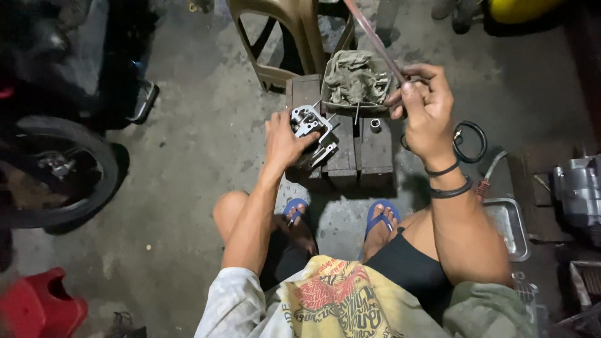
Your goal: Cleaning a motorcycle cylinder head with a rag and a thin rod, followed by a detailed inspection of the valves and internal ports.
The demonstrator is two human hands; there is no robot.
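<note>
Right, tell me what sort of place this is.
Most likely a small motorcycle repair workshop. A motorcycle wheel stands at the left, the left hand holds a metal engine part on a low wooden bench, and another engine part sits on the right.

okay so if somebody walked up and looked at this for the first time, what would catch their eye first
Probably the left hand gripping a grey metal engine part on the low wooden block at centre. Next, the right hand raised beside it, pinching a thin rod. A motorcycle wheel looms at far left.
</note>
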